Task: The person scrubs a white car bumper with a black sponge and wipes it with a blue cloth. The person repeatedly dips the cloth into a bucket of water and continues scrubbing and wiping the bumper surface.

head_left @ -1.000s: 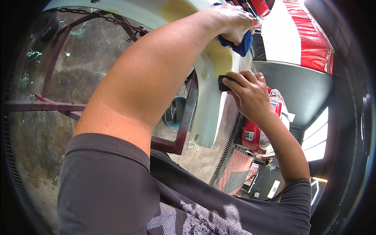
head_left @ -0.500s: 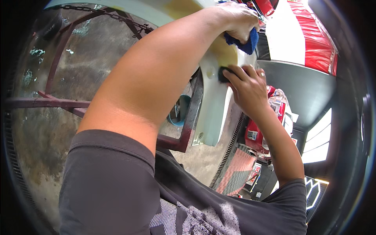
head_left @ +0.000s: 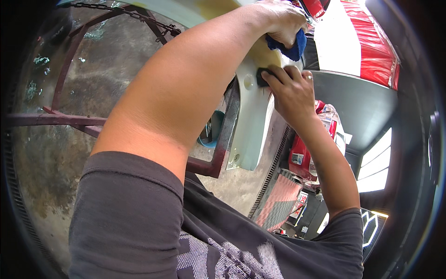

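Observation:
A pale green-white vehicle body panel (head_left: 249,135) with yellowish patches stretches along the top and middle of the view. My left hand (head_left: 284,25) is bent over the panel's upper part, closed around a blue cloth (head_left: 293,49). Below it, my right hand (head_left: 293,95) grips a small black block (head_left: 263,78), which lies against the panel beside a round dimple. Fingers of the right hand are curled over the block's far side. The palm of my left hand is hidden.
Under the panel stands a dark red metal frame (head_left: 211,168), with a chain (head_left: 139,18) behind it. A teal bucket (head_left: 213,132) sits on the stained concrete floor (head_left: 116,60). To the right are a red, partly plastic-wrapped vehicle part (head_left: 302,158) and a floor grate (head_left: 269,174).
My right hand and the black block have shifted a little upward along the panel. The left hand keeps its hold on the blue cloth in nearly the same place.

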Tool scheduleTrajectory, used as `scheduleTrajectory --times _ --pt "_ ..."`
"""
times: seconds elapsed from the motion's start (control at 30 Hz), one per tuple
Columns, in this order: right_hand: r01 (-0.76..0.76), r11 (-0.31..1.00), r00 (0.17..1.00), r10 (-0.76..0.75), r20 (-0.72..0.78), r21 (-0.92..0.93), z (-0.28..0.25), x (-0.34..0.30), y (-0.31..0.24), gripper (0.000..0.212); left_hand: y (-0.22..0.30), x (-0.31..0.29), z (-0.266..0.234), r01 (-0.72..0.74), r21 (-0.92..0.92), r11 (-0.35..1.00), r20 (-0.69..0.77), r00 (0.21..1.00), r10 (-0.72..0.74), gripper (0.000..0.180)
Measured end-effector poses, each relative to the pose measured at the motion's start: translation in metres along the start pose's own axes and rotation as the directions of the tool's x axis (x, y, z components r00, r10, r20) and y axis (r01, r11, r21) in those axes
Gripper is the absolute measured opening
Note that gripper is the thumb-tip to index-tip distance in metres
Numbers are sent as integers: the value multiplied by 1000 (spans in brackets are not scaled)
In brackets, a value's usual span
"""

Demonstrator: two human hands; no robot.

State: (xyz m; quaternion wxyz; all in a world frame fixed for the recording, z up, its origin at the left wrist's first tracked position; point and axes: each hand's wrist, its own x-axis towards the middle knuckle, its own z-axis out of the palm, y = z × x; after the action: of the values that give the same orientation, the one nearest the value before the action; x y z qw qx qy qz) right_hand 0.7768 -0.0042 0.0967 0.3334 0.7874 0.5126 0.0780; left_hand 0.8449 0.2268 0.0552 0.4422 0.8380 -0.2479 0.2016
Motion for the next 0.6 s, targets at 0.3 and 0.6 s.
scheduleTrajectory --times 0.3,0.6 --pt "-19 1000 999 18 -43 -22 4 -3 -3 41 0 -9 -7 -19 -35 999 -72 997 16 48" --pt "-39 998 997 35 -73 -49 4 -2 -6 40 -2 -10 -10 -50 9 999 -90 995 50 41"
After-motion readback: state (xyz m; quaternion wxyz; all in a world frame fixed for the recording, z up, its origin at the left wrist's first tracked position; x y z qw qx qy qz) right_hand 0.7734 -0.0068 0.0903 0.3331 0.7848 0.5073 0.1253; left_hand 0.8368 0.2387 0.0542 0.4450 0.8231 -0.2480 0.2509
